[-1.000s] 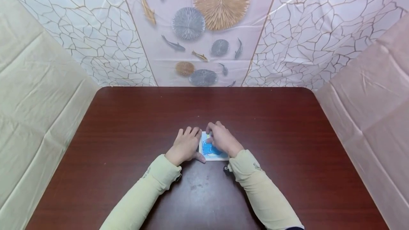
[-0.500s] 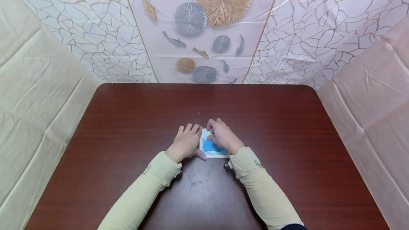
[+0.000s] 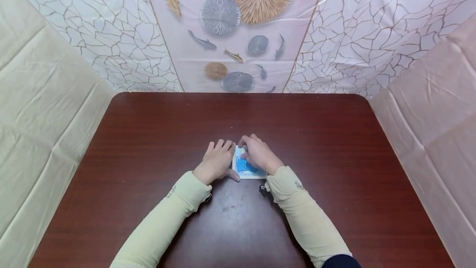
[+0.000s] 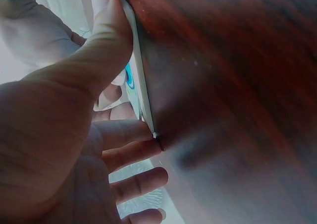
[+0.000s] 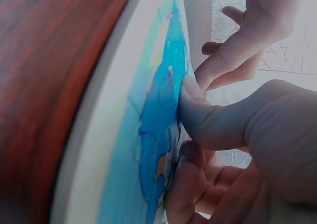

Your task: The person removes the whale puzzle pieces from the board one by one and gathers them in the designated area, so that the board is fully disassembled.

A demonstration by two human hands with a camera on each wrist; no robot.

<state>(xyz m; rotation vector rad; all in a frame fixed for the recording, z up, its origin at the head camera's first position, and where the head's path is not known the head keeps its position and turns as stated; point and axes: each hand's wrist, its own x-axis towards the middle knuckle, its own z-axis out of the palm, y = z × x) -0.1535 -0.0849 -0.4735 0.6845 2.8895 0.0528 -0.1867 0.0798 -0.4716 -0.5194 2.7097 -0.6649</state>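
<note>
Very little is changing from one glance to the next. The head view is tipping downward a touch, so everything is sitting higher in it, but the picture board (image 3: 246,166) is keeping its place, lying flat on the tabletop (image 3: 316,135) between the two hands. The left hand (image 3: 217,163) is bracing the board's left side, its fingers spreading fairly straight, the left thumb (image 3: 234,175) resting at the near corner and a fingertip reaching the far one. The right hand (image 3: 261,156) is covering much of the right side with its fingers bending; the right thumb (image 5: 210,117) is pressing on the blue figure (image 5: 163,105), and the curled index finger is sitting close by. Whether those fingers are pinching a loose piece or only pushing on the surface, I cannot tell. To my eye, the work is staying at one stage: one hand is steadying the board while the other is fussing over the picture.
</note>
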